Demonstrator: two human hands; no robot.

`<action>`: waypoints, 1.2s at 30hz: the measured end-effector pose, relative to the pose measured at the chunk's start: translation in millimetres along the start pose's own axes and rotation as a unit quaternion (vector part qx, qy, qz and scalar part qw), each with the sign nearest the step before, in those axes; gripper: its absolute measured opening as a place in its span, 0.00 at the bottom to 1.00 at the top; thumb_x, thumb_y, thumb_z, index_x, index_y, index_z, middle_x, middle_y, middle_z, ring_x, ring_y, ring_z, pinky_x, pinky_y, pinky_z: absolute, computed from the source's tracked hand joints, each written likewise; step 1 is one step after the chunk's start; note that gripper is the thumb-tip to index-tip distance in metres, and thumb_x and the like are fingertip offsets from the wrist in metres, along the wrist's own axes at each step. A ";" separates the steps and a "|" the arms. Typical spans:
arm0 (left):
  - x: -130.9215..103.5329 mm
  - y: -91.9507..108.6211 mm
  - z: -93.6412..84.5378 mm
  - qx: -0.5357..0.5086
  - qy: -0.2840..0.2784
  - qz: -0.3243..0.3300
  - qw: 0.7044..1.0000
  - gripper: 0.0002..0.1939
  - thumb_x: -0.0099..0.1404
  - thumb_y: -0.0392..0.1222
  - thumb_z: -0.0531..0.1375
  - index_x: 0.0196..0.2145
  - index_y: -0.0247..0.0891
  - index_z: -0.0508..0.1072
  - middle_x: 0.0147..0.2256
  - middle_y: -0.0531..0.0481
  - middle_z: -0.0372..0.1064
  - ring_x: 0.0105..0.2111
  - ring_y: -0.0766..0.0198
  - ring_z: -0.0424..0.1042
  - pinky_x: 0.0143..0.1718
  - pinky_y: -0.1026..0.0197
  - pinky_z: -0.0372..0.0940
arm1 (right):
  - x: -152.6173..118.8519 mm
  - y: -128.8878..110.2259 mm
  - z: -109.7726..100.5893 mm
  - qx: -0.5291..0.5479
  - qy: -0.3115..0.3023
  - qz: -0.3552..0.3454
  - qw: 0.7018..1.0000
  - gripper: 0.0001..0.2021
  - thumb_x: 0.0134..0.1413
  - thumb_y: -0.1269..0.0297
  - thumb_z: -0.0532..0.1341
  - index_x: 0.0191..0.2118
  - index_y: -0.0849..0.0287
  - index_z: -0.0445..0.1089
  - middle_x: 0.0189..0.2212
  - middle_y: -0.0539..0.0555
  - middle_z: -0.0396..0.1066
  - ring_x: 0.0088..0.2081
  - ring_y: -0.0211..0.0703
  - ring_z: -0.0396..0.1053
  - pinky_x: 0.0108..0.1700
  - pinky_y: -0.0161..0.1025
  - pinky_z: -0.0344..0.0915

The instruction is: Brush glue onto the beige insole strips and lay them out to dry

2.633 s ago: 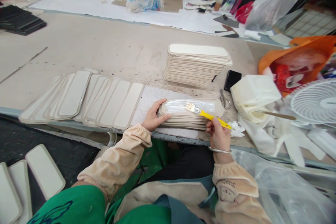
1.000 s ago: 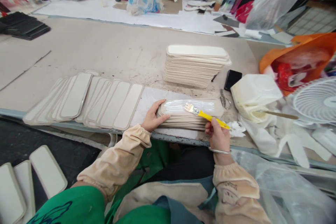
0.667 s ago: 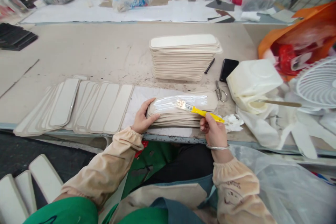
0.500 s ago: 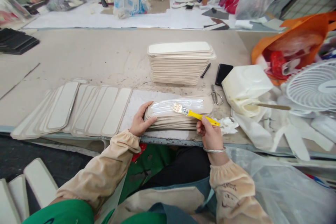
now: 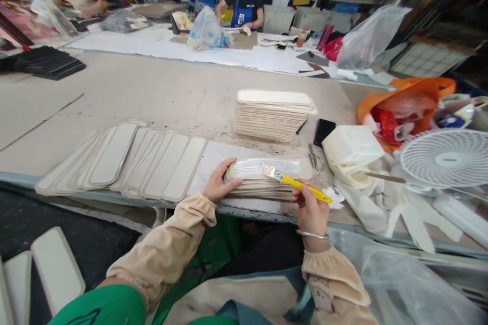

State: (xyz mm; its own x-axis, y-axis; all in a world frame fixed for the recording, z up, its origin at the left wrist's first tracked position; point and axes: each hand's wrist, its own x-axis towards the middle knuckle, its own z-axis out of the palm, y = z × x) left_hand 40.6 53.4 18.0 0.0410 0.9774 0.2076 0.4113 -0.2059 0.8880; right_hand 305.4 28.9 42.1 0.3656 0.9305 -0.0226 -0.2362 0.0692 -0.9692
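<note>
My right hand [image 5: 311,213] grips the yellow handle of a flat paintbrush [image 5: 301,186], its bristles resting on the top panel of a low stack of long, rounded panels [image 5: 263,189]. White, glossy streaks of wet coating [image 5: 249,166] cover much of that panel's face. My left hand [image 5: 221,183] clasps the left end of this stack, thumb on the near side and fingers at the far side. To the left, overlapping pale panels [image 5: 163,165] lie fanned out along the table edge. A taller stack of similar panels [image 5: 272,117] stands behind the brushed one.
Right of the stacks lie scissors [image 5: 315,157], a black phone [image 5: 324,131], a white plastic container [image 5: 353,148] with a stick, a white fan [image 5: 448,158] and an orange bag [image 5: 404,106]. Across the table, a masked person [image 5: 242,7] works. More panels [image 5: 57,269] lie low at left.
My view has tilted upward, so the table sits lower in the picture and more of the room behind shows. Both hands keep their hold, and the brush is still on the top panel.
</note>
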 end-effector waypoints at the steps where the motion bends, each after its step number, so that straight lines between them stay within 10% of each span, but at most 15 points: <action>1: 0.1 -0.1 -0.1 0.000 -0.001 0.001 1.000 0.35 0.58 0.54 0.63 0.58 0.36 0.63 0.57 0.40 0.63 0.58 0.49 0.63 0.61 0.48 0.57 | -2.4 -2.2 4.5 -0.017 -0.017 -0.004 1.000 0.16 0.51 0.55 0.65 0.40 0.62 0.72 0.23 0.48 0.71 0.21 0.34 0.65 0.24 0.33 0.65; 8: 0.1 -2.0 0.5 -0.003 0.008 0.004 1.000 0.35 0.57 0.55 0.63 0.58 0.36 0.64 0.57 0.40 0.64 0.57 0.50 0.64 0.61 0.47 0.58 | -6.3 -23.2 24.6 -0.127 -0.037 -0.015 0.991 0.18 0.49 0.53 0.66 0.38 0.65 0.73 0.20 0.49 0.69 0.19 0.35 0.64 0.22 0.34 0.65; 21: 0.6 -1.6 -0.4 0.010 0.009 0.021 1.000 0.34 0.58 0.55 0.62 0.58 0.35 0.63 0.56 0.39 0.65 0.56 0.49 0.65 0.61 0.46 0.59 | 25.0 -61.6 -28.4 -0.255 0.134 -0.092 0.953 0.17 0.48 0.54 0.63 0.37 0.63 0.73 0.19 0.48 0.69 0.19 0.36 0.65 0.24 0.34 0.65; 29: 0.6 -2.5 0.6 0.015 0.008 0.021 1.000 0.33 0.59 0.55 0.62 0.57 0.35 0.63 0.56 0.40 0.64 0.56 0.50 0.65 0.61 0.47 0.59 | 31.3 -55.5 -7.6 -0.259 0.082 -0.097 0.957 0.21 0.49 0.50 0.62 0.39 0.65 0.73 0.19 0.49 0.69 0.19 0.37 0.64 0.23 0.34 0.64; 36: 0.6 -2.8 0.6 0.011 0.008 0.026 1.000 0.33 0.59 0.55 0.62 0.57 0.35 0.63 0.56 0.39 0.64 0.56 0.49 0.65 0.61 0.46 0.59 | 35.7 -64.5 -33.7 -0.370 0.137 -0.100 0.914 0.18 0.51 0.50 0.61 0.36 0.62 0.74 0.19 0.50 0.70 0.21 0.38 0.67 0.27 0.35 0.65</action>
State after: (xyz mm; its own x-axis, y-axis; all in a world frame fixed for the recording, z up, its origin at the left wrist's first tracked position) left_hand 40.0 54.5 15.4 0.0476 0.9645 0.2596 0.4291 -0.2545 0.8667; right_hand 364.0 45.5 95.5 0.5702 0.7940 0.2108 0.4956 -0.1278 -0.8591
